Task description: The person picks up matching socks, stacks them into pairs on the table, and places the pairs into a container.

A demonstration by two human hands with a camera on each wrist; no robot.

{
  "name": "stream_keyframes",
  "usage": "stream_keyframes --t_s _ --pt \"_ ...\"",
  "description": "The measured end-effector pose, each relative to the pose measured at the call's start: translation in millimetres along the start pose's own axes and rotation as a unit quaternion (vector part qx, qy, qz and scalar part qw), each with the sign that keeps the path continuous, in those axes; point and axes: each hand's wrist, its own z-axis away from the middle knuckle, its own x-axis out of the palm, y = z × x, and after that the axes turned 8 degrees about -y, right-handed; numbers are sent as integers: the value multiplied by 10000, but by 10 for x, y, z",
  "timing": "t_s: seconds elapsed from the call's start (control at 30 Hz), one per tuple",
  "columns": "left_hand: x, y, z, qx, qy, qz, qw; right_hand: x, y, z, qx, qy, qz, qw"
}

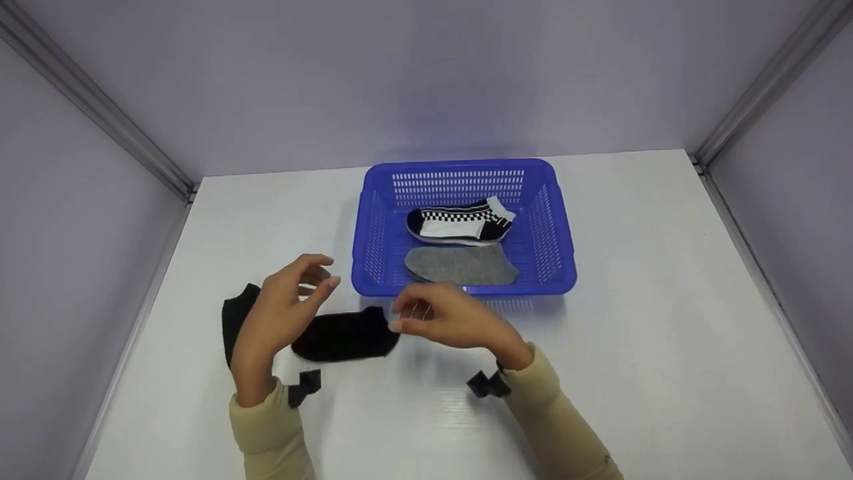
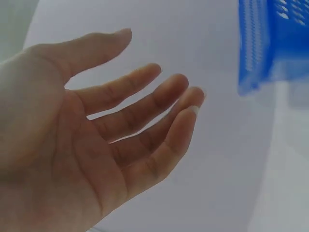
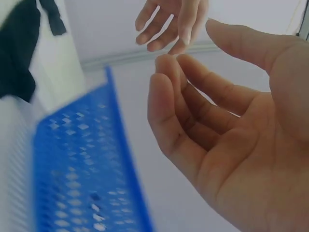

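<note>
My left hand (image 1: 283, 310) hangs above the left part of the table, its fingers loosely bent and holding nothing; the left wrist view shows its bare palm (image 2: 96, 145). Partly behind it lies a black sock (image 1: 238, 313). Another black sock (image 1: 346, 335) lies flat between the hands, its left end partly covered by the left hand. By this sock's right end is my right hand (image 1: 453, 317), just before the basket, fingers relaxed with nothing in them. Inside the blue basket (image 1: 565, 280) are black-and-white checkered socks (image 1: 453, 225) and, nearer me, grey socks (image 1: 463, 265).
The basket stands at the back middle of a white table (image 1: 666, 320). Pale panels enclose the table at the back (image 1: 300, 80) and on both sides, with metal rails (image 1: 766, 80) at the corners. A small black piece sits at each sleeve cuff (image 1: 533, 380).
</note>
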Motion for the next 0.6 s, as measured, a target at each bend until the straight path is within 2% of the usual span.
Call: stream_keyframes --t_s 0.13,0.3,0.4,0.47,0.6 --pt "143 -375 73 -562 58 -154 9983 254 161 -129 340 31 0 9994" --pt "436 -775 208 -1053 -188 -180 9941 506 359 -199 1015 166 341 9941" --pt "545 -895 278 -1247 -224 -324 9914 636 432 -263 1490 240 428 9876" --pt "583 -922 286 -1386 -155 -515 9889 711 475 -330 1709 402 430 9835" --pt "608 -933 245 -1741 -204 -762 9816 818 525 -465 1955 580 346 9784"
